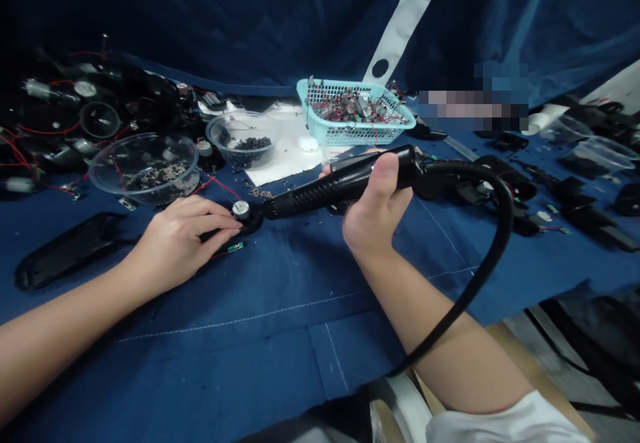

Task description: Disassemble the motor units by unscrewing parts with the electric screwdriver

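Observation:
My right hand [376, 206] is wrapped around a black electric screwdriver [320, 191], its thumb lying along the top. A thick black cable [505, 229] loops from the tool's rear down past my forearm. The nose of the screwdriver points left, at a small black plastic part [253, 221] with a silver motor [241, 210] on it; whether the tip touches it I cannot tell. My left hand [185, 239] pinches this part at its left side. Red wires rise behind the motor, and a small green circuit board [235, 247] lies just in front.
Behind stand a clear bowl [145, 163] of small screws, another bowl [243, 139] of black pieces, and a light-blue basket [360, 133] of wired motors. A long black shell [67, 249] lies left. Black housings [55, 109] pile up at the far left; more parts lie right.

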Available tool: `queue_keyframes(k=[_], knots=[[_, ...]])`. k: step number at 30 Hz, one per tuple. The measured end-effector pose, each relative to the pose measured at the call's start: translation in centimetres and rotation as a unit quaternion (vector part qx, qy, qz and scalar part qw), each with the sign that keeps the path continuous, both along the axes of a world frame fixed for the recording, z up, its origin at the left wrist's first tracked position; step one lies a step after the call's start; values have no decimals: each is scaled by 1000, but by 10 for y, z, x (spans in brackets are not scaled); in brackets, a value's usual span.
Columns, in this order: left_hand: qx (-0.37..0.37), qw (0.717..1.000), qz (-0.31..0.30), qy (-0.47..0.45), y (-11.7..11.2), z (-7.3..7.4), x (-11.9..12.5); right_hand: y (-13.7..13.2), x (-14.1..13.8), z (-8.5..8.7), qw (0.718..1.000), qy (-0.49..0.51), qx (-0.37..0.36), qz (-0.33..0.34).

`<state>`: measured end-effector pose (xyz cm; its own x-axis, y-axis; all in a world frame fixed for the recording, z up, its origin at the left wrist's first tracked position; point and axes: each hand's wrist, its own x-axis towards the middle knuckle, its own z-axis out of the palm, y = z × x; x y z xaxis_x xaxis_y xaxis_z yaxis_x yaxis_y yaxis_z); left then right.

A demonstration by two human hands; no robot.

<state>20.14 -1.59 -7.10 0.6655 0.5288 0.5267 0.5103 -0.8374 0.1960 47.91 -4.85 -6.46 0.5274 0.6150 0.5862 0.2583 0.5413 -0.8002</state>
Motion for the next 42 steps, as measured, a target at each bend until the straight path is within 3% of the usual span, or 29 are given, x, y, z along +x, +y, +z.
queue_keyframes(k=[5,9,14,19,21,24,26,28,30,34,42], knots=[[7,999,1,33,0,-1,0,3,0,-3,1000,2,19,-8],[54,991,-41,116,-3,8,-1,3,-1,-1,1000,-15,22,-10],[65,986,-79,134,-4,13,-11,-10,5,29,998,31,45,-6],[63,988,-76,116,-7,22,-15,-24,6,58,999,-7,32,-9],[77,992,-73,67,-9,31,-7,-23,6,58,999,-11,25,33],[105,992,-57,36,-4,46,20,-16,13,49,988,-16,38,147],[94,988,-16,118,8,54,44,-10,21,43,971,-33,47,231],[27,962,36,268,25,57,67,-6,30,38,951,-54,49,300],[-17,944,61,325,41,57,84,-5,35,36,938,-60,30,341],[-50,934,94,342,56,54,99,-6,34,34,941,-2,-19,339],[-73,919,101,373,53,53,100,-7,27,35,962,44,-39,265]])
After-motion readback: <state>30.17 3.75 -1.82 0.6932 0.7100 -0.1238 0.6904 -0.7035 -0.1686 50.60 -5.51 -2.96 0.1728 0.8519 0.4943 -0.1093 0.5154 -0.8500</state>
